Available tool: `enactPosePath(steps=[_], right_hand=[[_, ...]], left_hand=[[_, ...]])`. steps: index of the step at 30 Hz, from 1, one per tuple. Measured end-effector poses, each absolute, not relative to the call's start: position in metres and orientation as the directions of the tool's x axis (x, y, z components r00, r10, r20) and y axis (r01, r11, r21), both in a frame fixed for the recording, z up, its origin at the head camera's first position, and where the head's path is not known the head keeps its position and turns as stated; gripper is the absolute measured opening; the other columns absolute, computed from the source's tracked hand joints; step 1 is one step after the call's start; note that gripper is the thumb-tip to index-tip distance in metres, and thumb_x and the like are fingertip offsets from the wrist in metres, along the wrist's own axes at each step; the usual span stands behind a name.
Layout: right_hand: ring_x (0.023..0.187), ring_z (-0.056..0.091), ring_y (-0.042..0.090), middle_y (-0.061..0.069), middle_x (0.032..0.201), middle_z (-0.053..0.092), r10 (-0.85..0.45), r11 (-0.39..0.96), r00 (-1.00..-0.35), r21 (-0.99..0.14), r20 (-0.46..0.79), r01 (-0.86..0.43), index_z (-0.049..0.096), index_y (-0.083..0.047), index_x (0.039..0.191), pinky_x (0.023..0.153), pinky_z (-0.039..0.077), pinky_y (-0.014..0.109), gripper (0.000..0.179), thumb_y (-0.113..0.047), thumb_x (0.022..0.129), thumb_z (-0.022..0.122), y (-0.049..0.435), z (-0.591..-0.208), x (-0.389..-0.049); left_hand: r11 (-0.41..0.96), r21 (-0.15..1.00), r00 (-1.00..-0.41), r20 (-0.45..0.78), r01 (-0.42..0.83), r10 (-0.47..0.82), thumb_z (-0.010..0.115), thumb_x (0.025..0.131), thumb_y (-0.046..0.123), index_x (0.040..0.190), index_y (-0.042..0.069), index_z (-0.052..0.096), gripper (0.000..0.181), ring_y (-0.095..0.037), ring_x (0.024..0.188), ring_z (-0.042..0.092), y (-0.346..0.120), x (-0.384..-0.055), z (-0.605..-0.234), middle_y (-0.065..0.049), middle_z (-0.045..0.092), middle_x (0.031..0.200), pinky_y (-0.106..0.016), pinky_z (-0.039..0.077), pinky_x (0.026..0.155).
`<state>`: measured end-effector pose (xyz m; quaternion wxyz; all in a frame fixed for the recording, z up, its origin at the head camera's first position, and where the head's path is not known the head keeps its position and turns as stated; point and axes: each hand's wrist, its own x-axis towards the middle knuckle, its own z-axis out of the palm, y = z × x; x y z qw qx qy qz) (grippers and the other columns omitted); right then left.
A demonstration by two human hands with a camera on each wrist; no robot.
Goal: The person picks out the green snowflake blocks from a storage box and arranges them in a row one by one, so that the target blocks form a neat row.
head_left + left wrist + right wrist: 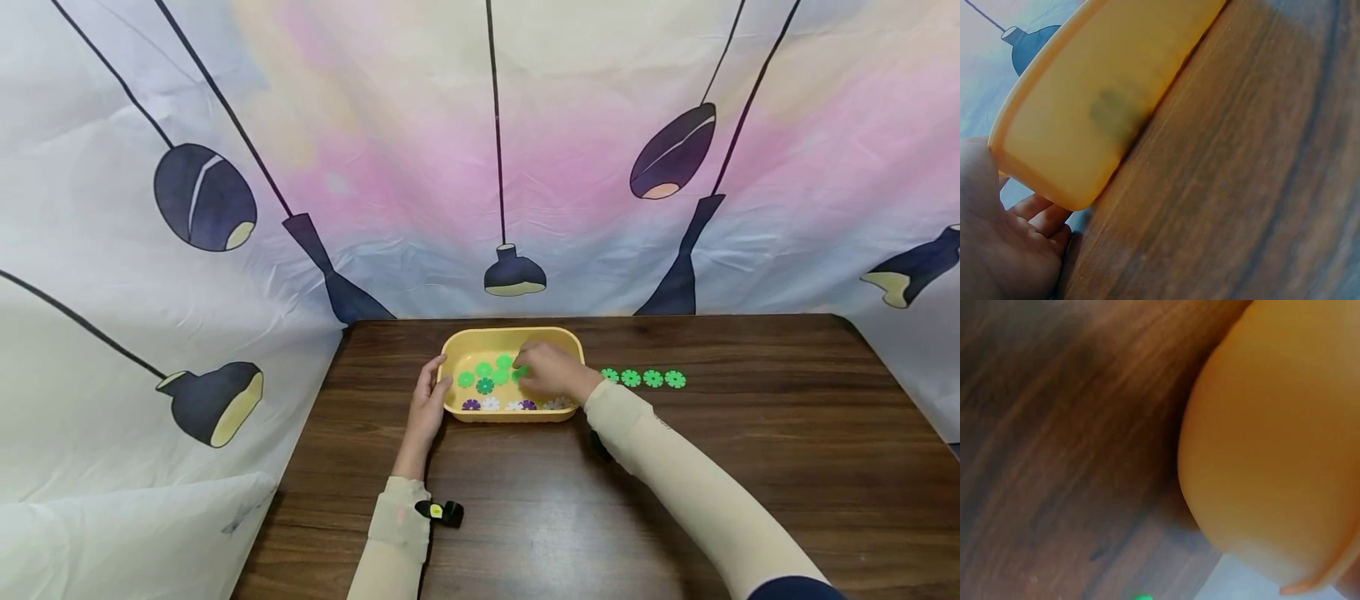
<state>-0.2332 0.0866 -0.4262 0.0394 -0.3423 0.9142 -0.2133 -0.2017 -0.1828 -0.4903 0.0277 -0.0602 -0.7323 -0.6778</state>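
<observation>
A yellow plastic basin [512, 416] sits on the table. My left hand [427, 408] grips its left end, thumb at the rim and fingers against the outside wall; the left wrist view shows this hand [1013, 244] beside the basin's wall [1085, 125]. Inside lie several light green snowflake discs [483, 369], a darker green disc [485, 386], and purple [471, 405] and white [491, 403] ones along the near side. Over the right rim, my right hand [551, 369] reaches in with curled fingers, pinching a green snowflake disc [517, 374], partly hidden by the fingers.
Right of the basin, several light green discs [653, 378] lie in a row on the dark wooden table [525, 517]. Behind the table's far edge hangs a cloth backdrop [420, 167] printed with lamps. The right wrist view mostly shows the basin's outer wall [1272, 444].
</observation>
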Motion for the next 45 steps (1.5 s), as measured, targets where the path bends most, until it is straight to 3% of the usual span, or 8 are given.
enactPosePath(steps=[4, 6, 8, 11, 22, 31, 37, 45], right_hand=[[0.108, 0.068, 0.029, 0.014, 0.118, 0.071, -0.635, 0.676, -0.768, -0.426, 0.076, -0.601, 0.079, 0.001, 0.11, 0.095, 0.057, 0.043, 0.017, -0.003, 0.095, 0.073, 0.082, -0.428, -0.231], [0.103, 0.068, 0.025, 0.012, 0.116, 0.071, -0.633, 0.681, -0.771, -0.422, 0.073, -0.599, 0.079, -0.002, 0.096, 0.089, 0.058, 0.039, 0.007, -0.002, 0.094, 0.072, 0.08, -0.429, -0.23], [0.091, 0.063, 0.021, 0.01, 0.104, 0.071, -0.634, 0.686, -0.771, -0.417, 0.057, -0.596, 0.072, -0.004, 0.079, 0.077, 0.055, 0.035, 0.015, 0.0, 0.094, 0.07, 0.08, -0.43, -0.23], [0.083, 0.054, 0.017, 0.005, 0.094, 0.07, -0.632, 0.701, -0.774, -0.41, 0.019, -0.583, 0.066, -0.008, 0.069, 0.068, 0.044, 0.033, 0.028, -0.001, 0.095, 0.07, 0.079, -0.43, -0.231], [0.106, 0.067, 0.027, 0.011, 0.113, 0.076, -0.593, 0.714, -0.805, -0.461, 0.003, -0.527, 0.084, -0.005, 0.095, 0.084, 0.059, 0.041, 0.011, 0.002, 0.092, 0.075, 0.08, -0.431, -0.232], [0.106, 0.064, 0.025, 0.006, 0.113, 0.07, -0.574, 0.731, -0.819, -0.46, -0.014, -0.504, 0.078, -0.008, 0.115, 0.083, 0.056, 0.04, 0.029, 0.001, 0.088, 0.075, 0.072, -0.438, -0.233], [0.104, 0.066, 0.026, 0.009, 0.112, 0.069, -0.613, 0.712, -0.789, -0.414, 0.027, -0.567, 0.078, -0.005, 0.115, 0.083, 0.058, 0.039, 0.026, -0.001, 0.089, 0.078, 0.07, -0.438, -0.232], [0.1, 0.066, 0.024, 0.01, 0.111, 0.068, -0.631, 0.672, -0.773, -0.45, 0.066, -0.588, 0.078, -0.001, 0.116, 0.086, 0.059, 0.039, 0.03, -0.001, 0.086, 0.077, 0.079, -0.432, -0.233]], left_hand=[[0.081, 0.987, -0.99, 0.134, 0.138, 0.048, 0.047, 0.112, 0.01, 0.158, 0.001, 0.041, 0.048, -0.033, 0.161, 0.012, -0.181, -0.199, -0.49, -0.02, 0.021, 0.173, -0.053, 0.02, 0.127], [0.089, 0.986, -0.99, 0.136, 0.139, 0.046, 0.048, 0.112, 0.012, 0.158, 0.003, 0.042, 0.047, -0.033, 0.161, 0.013, -0.18, -0.198, -0.489, -0.019, 0.023, 0.173, -0.053, 0.021, 0.127], [0.092, 0.986, -0.99, 0.136, 0.14, 0.047, 0.048, 0.112, 0.014, 0.158, 0.005, 0.043, 0.047, -0.031, 0.161, 0.014, -0.18, -0.198, -0.49, -0.017, 0.024, 0.173, -0.053, 0.022, 0.127], [0.096, 0.985, -0.989, 0.138, 0.142, 0.05, 0.048, 0.112, 0.015, 0.157, 0.006, 0.044, 0.046, -0.031, 0.162, 0.014, -0.179, -0.198, -0.49, -0.017, 0.023, 0.173, -0.054, 0.022, 0.126], [0.071, 0.986, -0.988, 0.147, 0.15, 0.055, 0.048, 0.112, 0.01, 0.157, 0.001, 0.042, 0.047, -0.032, 0.161, 0.015, -0.177, -0.199, -0.489, -0.019, 0.023, 0.172, -0.054, 0.023, 0.126], [0.078, 0.985, -0.988, 0.148, 0.152, 0.051, 0.048, 0.112, 0.011, 0.158, 0.003, 0.042, 0.047, -0.031, 0.161, 0.016, -0.179, -0.199, -0.487, -0.018, 0.023, 0.173, -0.053, 0.024, 0.125], [0.065, 0.99, -0.992, 0.124, 0.126, 0.035, 0.046, 0.112, 0.008, 0.158, 0.001, 0.04, 0.048, -0.034, 0.161, 0.014, -0.18, -0.2, -0.487, -0.021, 0.02, 0.173, -0.054, 0.023, 0.126], [0.056, 0.993, -0.994, 0.096, 0.099, 0.056, 0.047, 0.11, 0.004, 0.156, -0.004, 0.041, 0.047, -0.037, 0.16, 0.017, -0.175, -0.186, -0.46, -0.024, 0.023, 0.171, -0.055, 0.025, 0.124]])
